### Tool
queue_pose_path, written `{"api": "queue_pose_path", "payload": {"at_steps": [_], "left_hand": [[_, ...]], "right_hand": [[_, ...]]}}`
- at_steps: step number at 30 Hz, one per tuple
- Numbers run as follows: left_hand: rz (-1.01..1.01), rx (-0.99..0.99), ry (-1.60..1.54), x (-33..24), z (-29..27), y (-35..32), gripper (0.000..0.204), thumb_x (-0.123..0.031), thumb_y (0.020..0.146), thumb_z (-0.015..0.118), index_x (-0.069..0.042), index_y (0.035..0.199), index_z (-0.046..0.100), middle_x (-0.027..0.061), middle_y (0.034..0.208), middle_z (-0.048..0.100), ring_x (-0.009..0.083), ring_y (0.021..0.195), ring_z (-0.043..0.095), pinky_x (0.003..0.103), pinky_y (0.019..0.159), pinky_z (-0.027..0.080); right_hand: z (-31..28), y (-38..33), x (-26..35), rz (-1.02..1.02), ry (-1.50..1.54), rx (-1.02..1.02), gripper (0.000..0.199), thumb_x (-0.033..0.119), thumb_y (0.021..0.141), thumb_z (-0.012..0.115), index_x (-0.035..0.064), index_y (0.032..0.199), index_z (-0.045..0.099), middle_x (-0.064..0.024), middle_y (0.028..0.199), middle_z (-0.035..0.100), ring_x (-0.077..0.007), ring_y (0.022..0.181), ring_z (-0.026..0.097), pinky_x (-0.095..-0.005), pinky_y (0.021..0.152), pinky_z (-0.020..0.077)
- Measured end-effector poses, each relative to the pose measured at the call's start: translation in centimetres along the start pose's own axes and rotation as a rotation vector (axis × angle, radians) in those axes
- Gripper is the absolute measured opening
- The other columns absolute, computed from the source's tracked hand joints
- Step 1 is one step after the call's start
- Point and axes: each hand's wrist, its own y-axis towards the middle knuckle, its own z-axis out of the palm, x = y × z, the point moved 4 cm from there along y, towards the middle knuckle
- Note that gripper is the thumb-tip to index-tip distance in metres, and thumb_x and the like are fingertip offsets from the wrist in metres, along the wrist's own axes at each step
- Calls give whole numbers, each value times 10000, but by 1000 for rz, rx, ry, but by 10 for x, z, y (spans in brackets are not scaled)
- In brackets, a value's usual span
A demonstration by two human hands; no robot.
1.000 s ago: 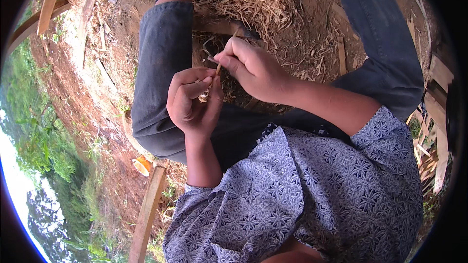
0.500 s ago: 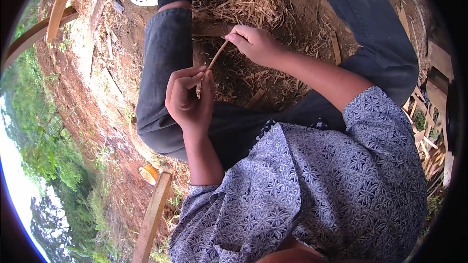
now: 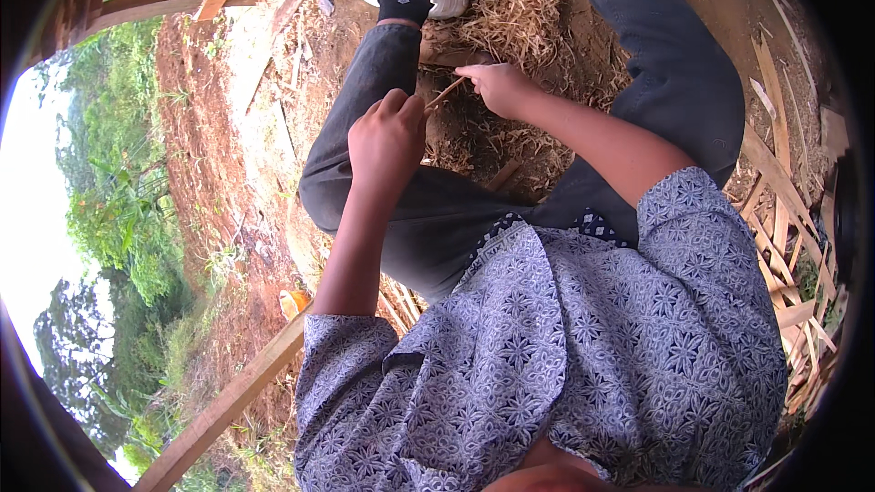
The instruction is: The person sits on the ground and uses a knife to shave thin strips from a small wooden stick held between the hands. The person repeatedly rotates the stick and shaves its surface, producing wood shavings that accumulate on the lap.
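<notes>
The left hand [image 3: 387, 132] and right hand [image 3: 497, 87] each pinch an end of a thin tan bamboo strip [image 3: 445, 94]; pulled unevenly, the strip could snap or splinter into a finger.

Room between the 2 knees [image 3: 365, 118]; straw heap [image 3: 519, 9] possibly crowds the far side.

L hand [image 3: 387, 132] fisted, R hand [image 3: 497, 88] pinched, both forearms extended fwd.
</notes>
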Motion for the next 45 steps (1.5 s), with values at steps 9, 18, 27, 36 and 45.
{"api": "queue_pose_path", "payload": {"at_steps": [9,18,27,36,45], "left_hand": [[-128,-3,2,1,19,12,192,-248,911,715,-100,835,619,77,874,622,330,799,674,461,673,529],[-226,-71,-123,-4,20,-9,183,-203,924,696,-101,838,570,78,870,612,335,721,653,453,597,517],[-288,-261,-478,-18,2,-6,168,-99,878,754,-70,836,593,92,850,623,329,693,633,414,590,499],[-365,-111,-499,-15,-16,-7,221,-17,877,768,-20,834,551,106,870,654,255,693,665,347,620,531],[-413,-119,-525,-12,-14,-9,186,-77,885,757,-53,827,582,80,856,637,303,688,646,388,580,497]], "right_hand": [[21,26,-11,-130,68,-65,436,94,989,479,87,1409,593,-250,1250,667,-381,1179,640,-455,998,504],[-3,-5,19,-184,-162,169,497,123,1016,457,139,1511,502,-248,1225,663,-391,1158,641,-467,1000,494],[-26,-34,24,-197,52,-76,517,177,1039,485,126,1553,450,-208,1032,637,-369,994,650,-417,933,509],[-35,-45,77,-175,187,241,502,218,1067,473,152,1564,448,-139,857,552,-271,835,571,-383,858,473],[-28,-46,78,-188,368,305,515,236,1072,450,210,1585,412,-178,1038,651,-289,940,628,-401,950,488]]}}
